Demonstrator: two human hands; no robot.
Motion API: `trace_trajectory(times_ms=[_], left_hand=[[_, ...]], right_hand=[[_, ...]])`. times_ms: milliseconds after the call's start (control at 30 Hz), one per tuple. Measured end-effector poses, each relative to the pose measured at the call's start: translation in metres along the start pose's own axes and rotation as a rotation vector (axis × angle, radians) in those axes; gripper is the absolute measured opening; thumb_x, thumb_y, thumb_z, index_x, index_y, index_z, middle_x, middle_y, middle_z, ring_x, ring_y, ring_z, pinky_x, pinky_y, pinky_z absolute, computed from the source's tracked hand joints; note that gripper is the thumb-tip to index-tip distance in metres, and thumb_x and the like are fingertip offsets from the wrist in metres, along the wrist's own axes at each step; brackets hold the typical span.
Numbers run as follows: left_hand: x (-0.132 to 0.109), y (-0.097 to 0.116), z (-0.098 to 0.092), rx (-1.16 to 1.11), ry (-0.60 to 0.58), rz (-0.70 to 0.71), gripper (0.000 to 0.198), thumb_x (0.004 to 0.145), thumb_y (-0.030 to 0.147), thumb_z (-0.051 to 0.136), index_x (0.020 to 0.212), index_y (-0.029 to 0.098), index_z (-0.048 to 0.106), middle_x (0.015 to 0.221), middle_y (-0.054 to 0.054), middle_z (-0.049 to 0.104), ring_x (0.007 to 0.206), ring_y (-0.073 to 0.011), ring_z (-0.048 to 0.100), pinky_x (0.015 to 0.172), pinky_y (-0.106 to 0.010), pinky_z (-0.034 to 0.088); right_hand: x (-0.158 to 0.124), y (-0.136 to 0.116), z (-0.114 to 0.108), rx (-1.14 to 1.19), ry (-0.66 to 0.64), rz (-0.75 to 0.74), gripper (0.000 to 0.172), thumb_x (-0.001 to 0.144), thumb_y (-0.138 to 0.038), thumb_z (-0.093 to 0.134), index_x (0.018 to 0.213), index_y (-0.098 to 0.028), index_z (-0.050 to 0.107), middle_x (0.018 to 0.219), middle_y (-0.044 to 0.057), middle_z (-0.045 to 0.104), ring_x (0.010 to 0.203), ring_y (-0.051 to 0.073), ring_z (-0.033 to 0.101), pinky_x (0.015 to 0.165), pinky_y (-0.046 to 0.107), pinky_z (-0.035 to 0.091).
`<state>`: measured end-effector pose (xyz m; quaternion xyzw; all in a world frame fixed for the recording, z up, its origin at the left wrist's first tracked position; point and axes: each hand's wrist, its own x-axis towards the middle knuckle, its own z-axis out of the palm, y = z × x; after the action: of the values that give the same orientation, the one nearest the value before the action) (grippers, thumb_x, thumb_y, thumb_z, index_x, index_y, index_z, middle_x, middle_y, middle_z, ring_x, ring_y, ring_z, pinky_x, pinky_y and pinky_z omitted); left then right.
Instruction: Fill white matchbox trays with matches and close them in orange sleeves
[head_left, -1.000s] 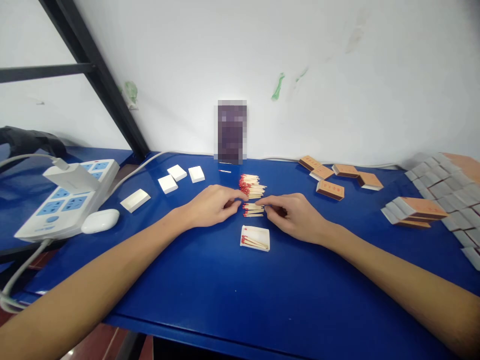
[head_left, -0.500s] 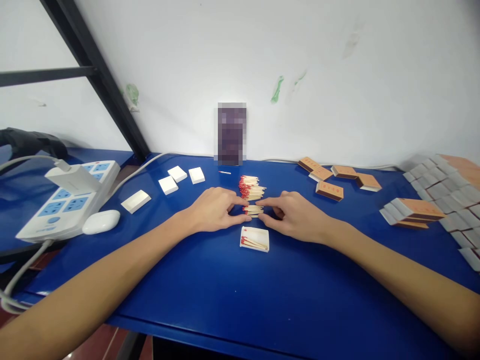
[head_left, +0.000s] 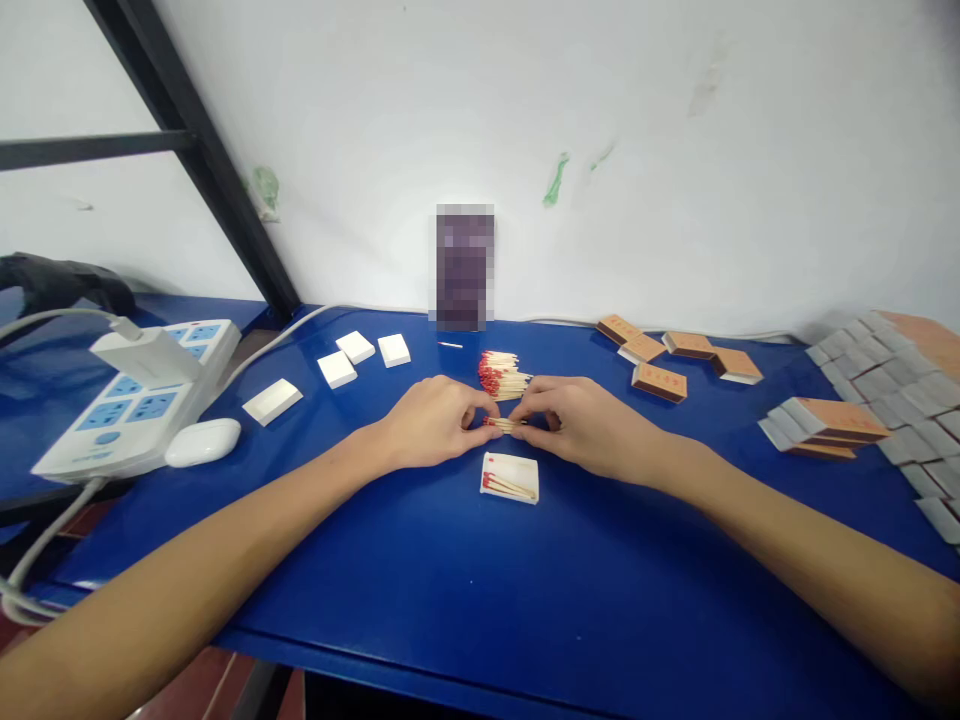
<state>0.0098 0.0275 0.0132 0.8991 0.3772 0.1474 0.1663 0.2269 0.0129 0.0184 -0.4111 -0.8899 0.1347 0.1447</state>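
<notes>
My left hand (head_left: 431, 425) and my right hand (head_left: 581, 425) meet at the middle of the blue table (head_left: 450, 590). Together they pinch a small bundle of red-tipped matches (head_left: 505, 424), one hand at each end, just above the tabletop. Right in front of the hands lies an open white matchbox tray (head_left: 510, 476) with a few matches in it. Just behind the hands sits a loose pile of matches (head_left: 502, 373).
Several empty white trays (head_left: 337, 368) lie at the back left, beside a power strip (head_left: 131, 395) with a charger and a white mouse (head_left: 202, 442). Orange matchbox sleeves (head_left: 660, 380) and stacked boxes (head_left: 877, 400) fill the right. A single match (head_left: 450, 345) lies near the wall.
Both hands have closed in on the small bundle of matches, squeezing it together from its two ends and lifting it slightly off the table.
</notes>
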Motion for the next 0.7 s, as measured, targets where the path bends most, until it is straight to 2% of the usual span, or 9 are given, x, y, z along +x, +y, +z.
trace_trajectory(times_ms=[133, 233, 367, 567, 700], left_hand=[[0.000, 0.003, -0.001, -0.011, -0.017, -0.007, 0.020, 0.088, 0.036, 0.060, 0.093, 0.021, 0.072, 0.060, 0.004, 0.056, 0.051, -0.0078, 0.045, 0.053, -0.022, 0.031], [0.000, 0.002, -0.001, -0.010, -0.023, -0.009, 0.020, 0.088, 0.036, 0.060, 0.094, 0.021, 0.071, 0.060, 0.004, 0.056, 0.052, -0.0080, 0.046, 0.053, -0.022, 0.031], [-0.001, 0.000, 0.000, 0.045, -0.017, 0.005, 0.025, 0.089, 0.038, 0.058, 0.102, 0.022, 0.071, 0.061, 0.004, 0.058, 0.052, -0.0088, 0.046, 0.053, -0.023, 0.030], [0.000, -0.001, -0.001, 0.072, -0.023, 0.063, 0.022, 0.091, 0.036, 0.056, 0.097, 0.022, 0.073, 0.063, 0.003, 0.060, 0.054, -0.0092, 0.047, 0.054, -0.023, 0.030], [0.001, 0.003, -0.001, 0.093, -0.037, 0.042, 0.021, 0.091, 0.033, 0.056, 0.095, 0.021, 0.072, 0.057, 0.004, 0.057, 0.050, -0.0089, 0.045, 0.053, -0.023, 0.030]], right_hand=[[0.000, -0.002, -0.001, -0.017, -0.009, 0.022, 0.018, 0.091, -0.031, 0.057, 0.085, -0.022, 0.071, 0.078, 0.001, 0.066, 0.068, 0.013, 0.055, 0.062, 0.027, 0.035], [0.000, -0.004, 0.000, -0.066, -0.023, 0.014, 0.024, 0.094, -0.032, 0.052, 0.082, -0.021, 0.069, 0.072, 0.000, 0.064, 0.065, 0.012, 0.054, 0.065, 0.029, 0.033], [-0.001, -0.006, 0.002, -0.128, -0.028, -0.030, 0.028, 0.097, -0.026, 0.046, 0.085, -0.020, 0.070, 0.081, 0.003, 0.065, 0.074, 0.015, 0.056, 0.070, 0.032, 0.033], [0.000, -0.010, 0.001, -0.026, -0.028, 0.043, 0.018, 0.091, -0.019, 0.054, 0.080, -0.017, 0.068, 0.079, 0.003, 0.065, 0.071, 0.014, 0.056, 0.064, 0.027, 0.038], [0.000, -0.013, 0.001, -0.062, -0.048, 0.048, 0.022, 0.093, -0.020, 0.051, 0.081, -0.017, 0.070, 0.080, 0.005, 0.064, 0.074, 0.016, 0.057, 0.066, 0.028, 0.040]])
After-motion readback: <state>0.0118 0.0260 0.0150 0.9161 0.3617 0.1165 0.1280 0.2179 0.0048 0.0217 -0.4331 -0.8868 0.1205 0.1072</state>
